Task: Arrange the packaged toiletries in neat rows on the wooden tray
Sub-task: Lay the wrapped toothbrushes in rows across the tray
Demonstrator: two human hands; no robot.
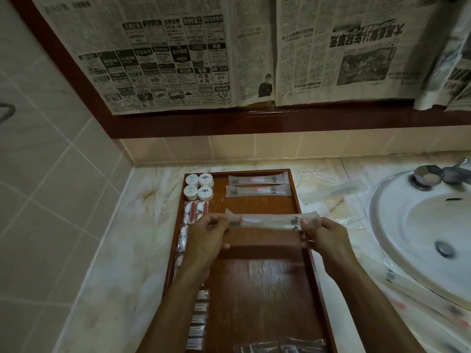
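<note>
My left hand [204, 238] and right hand [321, 235] each pinch one end of a long sachet [270, 220], stretched level above the wooden tray [257, 281], just nearer me than two matching sachets [258, 186] lying at its far end.

A pale marble counter [122, 250] carries the wooden tray [303, 225] beside a white sink [397, 225] — clear plastic packets [328, 193] lie loose on the stone between tray and basin, more wrappers [420, 301] along the sink's near rim
</note>
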